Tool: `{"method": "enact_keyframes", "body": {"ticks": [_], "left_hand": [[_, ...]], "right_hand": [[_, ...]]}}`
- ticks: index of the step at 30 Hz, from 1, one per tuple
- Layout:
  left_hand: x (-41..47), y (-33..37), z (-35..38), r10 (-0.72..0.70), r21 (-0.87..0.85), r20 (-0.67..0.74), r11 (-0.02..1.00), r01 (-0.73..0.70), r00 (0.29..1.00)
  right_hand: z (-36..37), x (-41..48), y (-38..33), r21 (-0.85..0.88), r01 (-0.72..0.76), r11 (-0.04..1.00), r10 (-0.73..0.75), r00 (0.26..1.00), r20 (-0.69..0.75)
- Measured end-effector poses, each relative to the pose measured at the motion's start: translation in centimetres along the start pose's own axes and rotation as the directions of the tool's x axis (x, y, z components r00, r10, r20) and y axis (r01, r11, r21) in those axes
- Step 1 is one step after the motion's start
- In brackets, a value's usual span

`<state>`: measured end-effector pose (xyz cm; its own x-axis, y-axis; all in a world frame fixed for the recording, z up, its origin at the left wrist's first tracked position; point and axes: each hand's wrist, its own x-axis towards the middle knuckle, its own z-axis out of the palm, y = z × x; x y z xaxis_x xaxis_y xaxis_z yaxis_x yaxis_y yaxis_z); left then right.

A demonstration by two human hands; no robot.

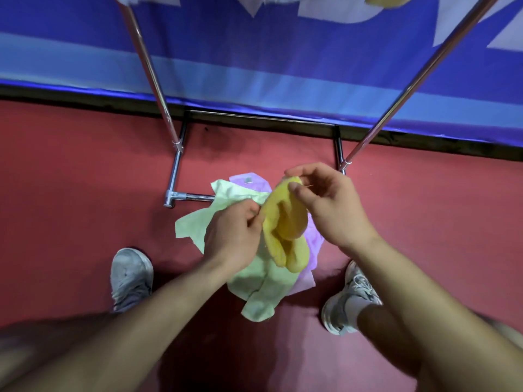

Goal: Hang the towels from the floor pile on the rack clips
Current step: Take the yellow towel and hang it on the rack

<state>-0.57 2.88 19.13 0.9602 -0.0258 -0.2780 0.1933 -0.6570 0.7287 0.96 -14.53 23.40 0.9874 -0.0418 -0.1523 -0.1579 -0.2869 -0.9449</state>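
A yellow towel (pixel 285 224) hangs bunched between my two hands, above the pile on the floor. My left hand (pixel 235 233) pinches its left edge. My right hand (pixel 328 202) pinches its top corner between thumb and fingers. Below it on the red floor lie a pale green towel (pixel 260 290) and a lilac towel (pixel 312 239), partly covered by my hands and the yellow towel. The rack's two chrome poles (pixel 150 75) rise on either side; its clips are out of view. Another yellow towel (pixel 387 0) shows at the top edge.
The rack's base frame (pixel 177 176) sits on the red floor right behind the pile. My two grey shoes (pixel 131 278) stand either side of the towels. A blue banner wall (pixel 283 52) closes off the space behind the rack.
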Motion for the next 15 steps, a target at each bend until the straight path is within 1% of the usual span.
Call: {"method": "enact_keyframes", "body": {"ticks": [1,3,5,7,9,11,13,15], "left_hand": [[0.5,0.2,-0.3,-0.005,-0.075,0.006,0.997,0.006,1.000],[1.2,0.7,-1.0,0.017,-0.205,-0.015,0.979,-0.020,1.000],[1.9,1.1,-1.5,0.065,-0.199,-0.062,0.977,-0.077,0.996],[2.6,1.6,-2.0,0.092,-0.186,-0.077,0.977,-0.105,0.993],[3.3,2.1,-2.6,0.092,-0.306,-0.034,0.947,-0.098,0.995],[3.8,2.7,-3.1,0.070,-0.447,-0.018,0.892,-0.071,0.997],[4.1,3.3,-3.6,0.032,-0.568,-0.036,0.822,-0.047,0.999],[4.3,3.8,-3.8,-0.016,-0.682,-0.029,0.731,-0.008,0.999]], "right_hand": [[-0.1,0.4,0.2,-0.025,-0.025,0.999,0.025,1.000,-0.001],[-0.1,1.0,0.3,-0.147,-0.045,0.988,0.051,0.998,0.036],[0.0,1.3,0.5,-0.325,-0.003,0.946,0.039,0.994,0.103],[0.3,1.3,0.5,-0.425,0.028,0.905,0.052,0.983,0.176],[0.6,1.0,0.5,-0.381,0.012,0.925,0.077,0.973,0.219],[1.2,0.4,0.2,-0.277,-0.025,0.961,0.082,0.977,0.196],[1.8,0.1,-0.1,-0.176,-0.058,0.983,0.089,0.980,0.178],[2.4,0.0,-0.1,-0.027,-0.125,0.992,0.128,0.967,0.222]]}}
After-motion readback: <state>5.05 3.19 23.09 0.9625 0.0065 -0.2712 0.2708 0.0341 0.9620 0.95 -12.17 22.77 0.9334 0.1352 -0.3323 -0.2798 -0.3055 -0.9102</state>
